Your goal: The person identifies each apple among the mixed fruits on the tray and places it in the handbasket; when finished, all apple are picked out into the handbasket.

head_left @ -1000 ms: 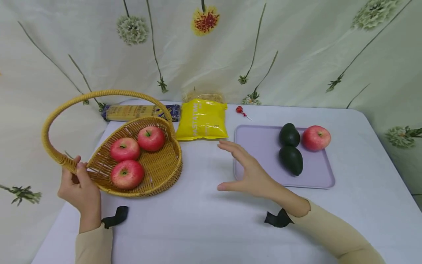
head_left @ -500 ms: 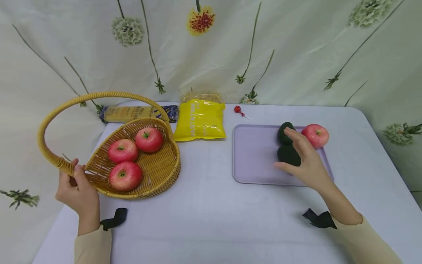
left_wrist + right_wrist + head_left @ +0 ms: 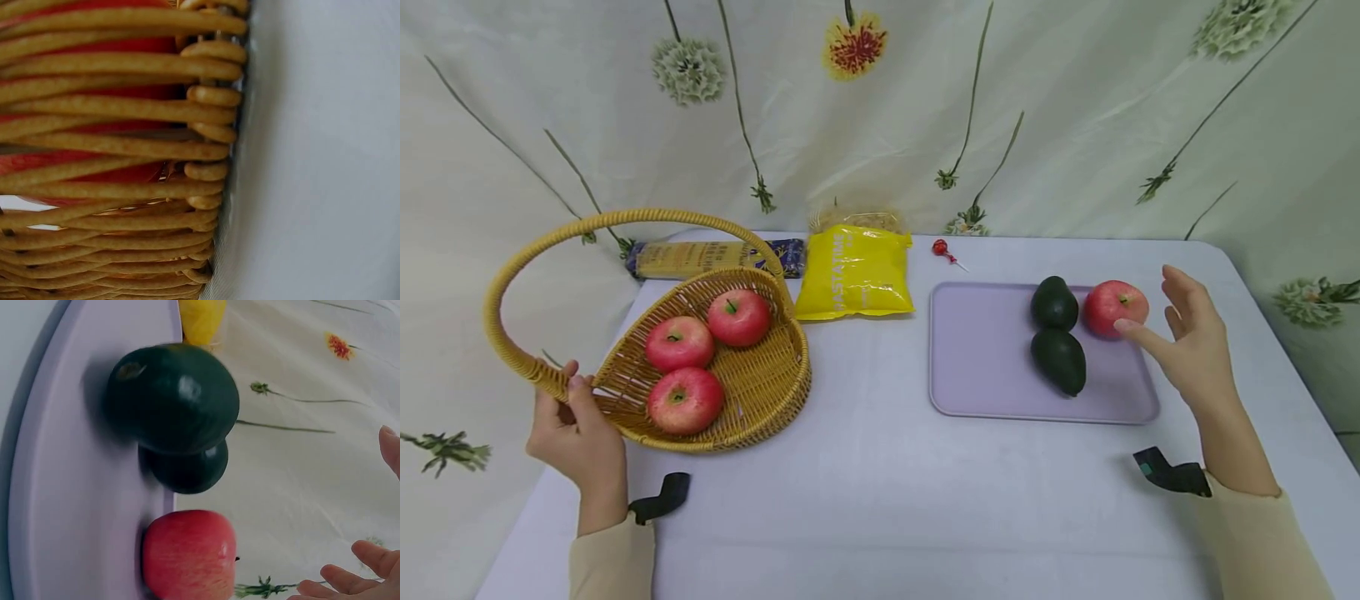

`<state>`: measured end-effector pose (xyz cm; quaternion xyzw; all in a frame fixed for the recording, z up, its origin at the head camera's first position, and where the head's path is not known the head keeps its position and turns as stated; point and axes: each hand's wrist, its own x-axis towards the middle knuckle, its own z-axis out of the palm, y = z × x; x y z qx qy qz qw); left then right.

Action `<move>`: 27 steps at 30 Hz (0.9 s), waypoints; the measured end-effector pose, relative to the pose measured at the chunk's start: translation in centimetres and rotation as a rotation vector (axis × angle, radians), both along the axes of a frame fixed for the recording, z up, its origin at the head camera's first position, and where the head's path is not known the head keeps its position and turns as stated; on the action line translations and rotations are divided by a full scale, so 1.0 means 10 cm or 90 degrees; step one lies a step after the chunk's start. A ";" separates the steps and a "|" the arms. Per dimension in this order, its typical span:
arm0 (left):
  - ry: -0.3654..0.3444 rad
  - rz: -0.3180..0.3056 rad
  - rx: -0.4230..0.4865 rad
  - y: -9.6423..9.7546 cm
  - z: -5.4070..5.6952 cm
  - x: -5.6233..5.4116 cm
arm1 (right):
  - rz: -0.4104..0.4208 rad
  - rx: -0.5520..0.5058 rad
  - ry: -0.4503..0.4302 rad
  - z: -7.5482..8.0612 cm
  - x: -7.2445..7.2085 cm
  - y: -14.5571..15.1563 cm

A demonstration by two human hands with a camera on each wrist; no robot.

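At the left, my left hand (image 3: 580, 437) grips the wicker basket (image 3: 767, 408) by the lower left end of its arched handle (image 3: 550, 379). Three red apples (image 3: 686, 401) lie in the basket; its woven side fills much of the left wrist view. My right hand (image 3: 1195, 342) is spread beside a single red apple (image 3: 1105, 304) at the right end of the lilac tray (image 3: 977, 358). The thumb overlaps that apple's edge in the head view; whether it touches, I cannot tell. Two dark green avocados (image 3: 1060, 360) lie left of this apple, also seen in the right wrist view.
Behind the basket lies a long blue and yellow packet (image 3: 700, 258). A yellow pasta bag (image 3: 857, 275) stands beside it, with a clear package (image 3: 865, 219) behind. A red lollipop (image 3: 942, 248) lies behind the tray. A flowered cloth (image 3: 1075, 125) hangs at the back.
My right hand has moved right from the middle of the table, over the avocados, to the right of the tray's apple. The left hand keeps its hold on the basket handle.
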<state>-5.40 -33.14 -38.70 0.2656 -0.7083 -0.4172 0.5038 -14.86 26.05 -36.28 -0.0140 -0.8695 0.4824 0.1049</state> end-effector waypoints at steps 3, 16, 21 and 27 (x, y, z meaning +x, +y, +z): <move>0.001 0.001 0.000 0.01 0.00 0.00 | -0.025 -0.005 -0.016 -0.06 -0.07 0.09; -0.006 0.014 -0.001 -0.14 -0.13 -0.05 | -0.014 -0.030 -0.090 -0.26 -0.26 0.25; -0.009 0.016 -0.005 -0.18 -0.17 -0.06 | -0.009 -0.028 -0.109 -0.33 -0.31 0.26; -0.009 0.013 -0.007 -0.13 -0.13 -0.05 | -0.003 -0.030 -0.140 -0.40 -0.36 0.27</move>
